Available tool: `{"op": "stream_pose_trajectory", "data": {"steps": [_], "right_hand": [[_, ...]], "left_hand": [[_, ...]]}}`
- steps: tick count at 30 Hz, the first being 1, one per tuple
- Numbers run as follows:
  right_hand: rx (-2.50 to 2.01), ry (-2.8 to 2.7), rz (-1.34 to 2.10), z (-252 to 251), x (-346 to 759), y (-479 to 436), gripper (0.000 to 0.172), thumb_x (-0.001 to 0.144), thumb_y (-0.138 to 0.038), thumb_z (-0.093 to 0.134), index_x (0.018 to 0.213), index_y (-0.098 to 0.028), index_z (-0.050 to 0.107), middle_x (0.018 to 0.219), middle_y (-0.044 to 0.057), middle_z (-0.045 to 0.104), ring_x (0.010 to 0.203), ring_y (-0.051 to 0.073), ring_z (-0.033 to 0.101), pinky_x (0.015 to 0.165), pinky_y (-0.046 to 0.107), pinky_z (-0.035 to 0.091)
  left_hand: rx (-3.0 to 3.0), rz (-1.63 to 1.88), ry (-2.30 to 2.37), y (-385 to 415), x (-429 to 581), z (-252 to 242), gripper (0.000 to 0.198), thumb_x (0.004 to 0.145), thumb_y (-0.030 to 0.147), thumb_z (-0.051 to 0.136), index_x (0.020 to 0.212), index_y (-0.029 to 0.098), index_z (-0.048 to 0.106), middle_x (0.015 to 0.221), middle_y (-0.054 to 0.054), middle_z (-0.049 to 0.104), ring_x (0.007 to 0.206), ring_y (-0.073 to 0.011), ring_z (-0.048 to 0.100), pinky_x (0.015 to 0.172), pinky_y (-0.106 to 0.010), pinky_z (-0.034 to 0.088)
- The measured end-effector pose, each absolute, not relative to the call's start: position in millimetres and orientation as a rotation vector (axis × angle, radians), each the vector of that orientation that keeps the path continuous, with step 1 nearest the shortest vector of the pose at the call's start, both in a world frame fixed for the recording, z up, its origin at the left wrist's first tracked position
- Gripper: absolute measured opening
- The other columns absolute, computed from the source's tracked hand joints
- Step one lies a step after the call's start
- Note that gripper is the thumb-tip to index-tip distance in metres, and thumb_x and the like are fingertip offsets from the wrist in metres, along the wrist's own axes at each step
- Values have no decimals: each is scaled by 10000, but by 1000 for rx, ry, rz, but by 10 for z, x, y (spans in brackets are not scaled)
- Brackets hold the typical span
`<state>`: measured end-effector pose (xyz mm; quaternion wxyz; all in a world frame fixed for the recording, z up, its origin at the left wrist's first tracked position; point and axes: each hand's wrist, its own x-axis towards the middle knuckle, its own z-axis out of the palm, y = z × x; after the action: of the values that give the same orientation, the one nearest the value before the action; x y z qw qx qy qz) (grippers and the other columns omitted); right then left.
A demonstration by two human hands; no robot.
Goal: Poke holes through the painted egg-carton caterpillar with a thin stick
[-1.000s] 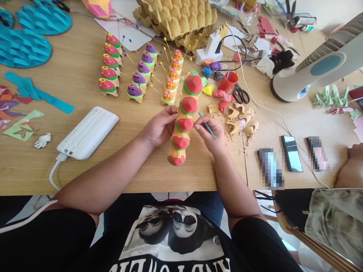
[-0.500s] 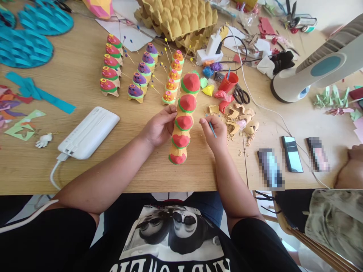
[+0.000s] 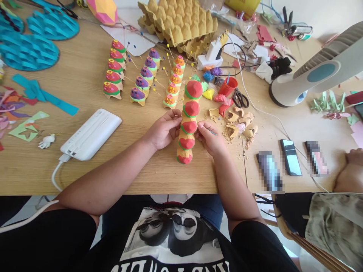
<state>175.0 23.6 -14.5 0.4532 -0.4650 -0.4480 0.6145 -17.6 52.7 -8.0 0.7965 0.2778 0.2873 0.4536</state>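
Note:
An egg-carton strip (image 3: 188, 127) with several bumps capped in red and edged in green stands out lengthwise in front of me. My left hand (image 3: 166, 130) is closed on its left edge, fingers partly behind it. My right hand (image 3: 212, 140) touches the right edge with thumb and fingertips. A thin blue stick (image 3: 212, 132) pokes out of this right hand; most of it is hidden. Beyond are finished-looking caterpillar strips with faces: red (image 3: 114, 76), purple (image 3: 141, 82) and orange (image 3: 172, 88), with ball-headed pins as feelers.
Carton scraps (image 3: 234, 126), scissors (image 3: 240, 98) and a red cup (image 3: 228, 86) lie to the right, near bagged coloured clay (image 3: 209, 93). A white power bank (image 3: 90, 134) lies left. Egg trays (image 3: 178, 22) stand at the back, a white fan-like device (image 3: 306, 71) at right. Another person's hand (image 3: 354, 160) rests far right.
The strip has shifted slightly right and turned more upright in view. My right hand has moved left from beside it to touch its edge, still with the blue stick.

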Motion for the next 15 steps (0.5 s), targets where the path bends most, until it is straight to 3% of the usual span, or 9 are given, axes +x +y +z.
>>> {"op": "stream_pose_trajectory", "data": {"steps": [6, 10, 15], "right_hand": [[-1264, -1191, 1405, -116, 1766, 236, 452, 845, -669, 681, 776, -228, 605, 653, -35, 542, 551, 104, 412, 529, 262, 295], [-1408, -1375, 1129, -87, 1796, 249, 373, 927, -563, 615, 778, -221, 625, 685, -22, 571, 620, 128, 486, 609, 279, 385], [-1546, -1676, 777, -122, 1840, 283, 238, 960, -367, 537, 823, -215, 659, 809, 22, 683, 802, 188, 605, 762, 325, 458]], "left_hand": [[856, 1024, 776, 517, -140, -152, 233, 885, 375, 706, 1032, 214, 621, 945, -3, 715, 848, -151, 697, 719, -260, 562], [1256, 1049, 937, 504, -147, -198, 230, 937, 274, 570, 1137, 204, 660, 1094, -37, 743, 982, -175, 695, 815, -293, 566], [1852, 1064, 1179, 468, -192, -199, 330, 889, 151, 560, 1182, 207, 702, 1146, -55, 751, 1013, -203, 675, 929, -353, 543]]}}
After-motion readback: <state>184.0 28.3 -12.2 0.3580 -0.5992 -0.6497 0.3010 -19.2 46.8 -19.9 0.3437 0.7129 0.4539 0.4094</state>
